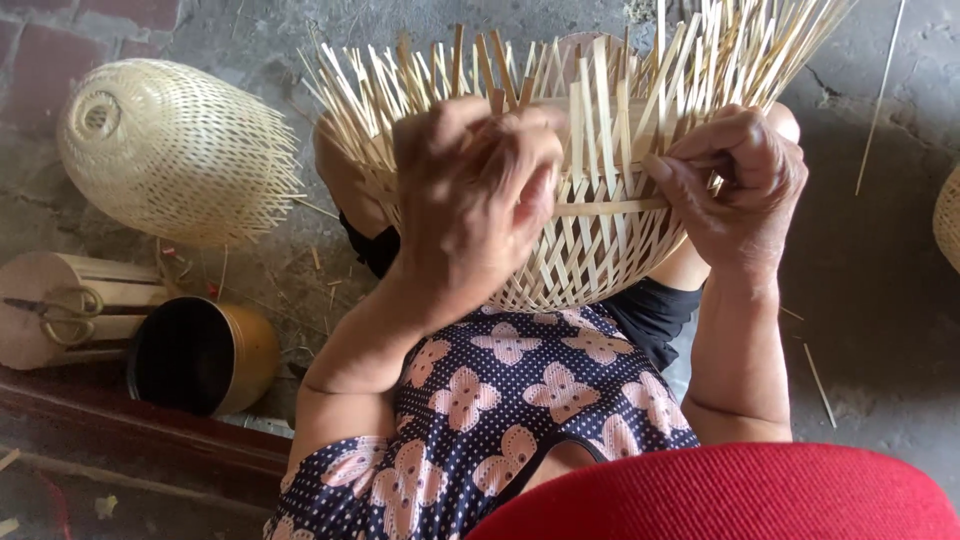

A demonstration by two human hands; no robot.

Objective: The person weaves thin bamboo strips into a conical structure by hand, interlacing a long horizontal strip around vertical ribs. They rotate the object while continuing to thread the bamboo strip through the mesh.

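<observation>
- I see the half-woven pale bamboo-strip basket (590,200) on the lap: lower bowl done, upper strips loose.
- My left hand (480,190) closes on its rim.
- My right hand (740,185) pinches a strip.
- Left of the basket lies a finished woven bamboo shade (170,150).

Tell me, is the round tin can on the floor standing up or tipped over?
Tipped over. The tin can lies on its side, its dark open mouth facing sideways.

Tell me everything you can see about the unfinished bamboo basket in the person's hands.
The unfinished pale bamboo-strip basket rests on the person's lap, rounded bottom toward the body. Its lower part is woven in an open criss-cross lattice; many loose flat strip ends fan upward, unwoven. The left hand grips its rim, while the right hand pinches a horizontal strip running across the uprights.
</observation>
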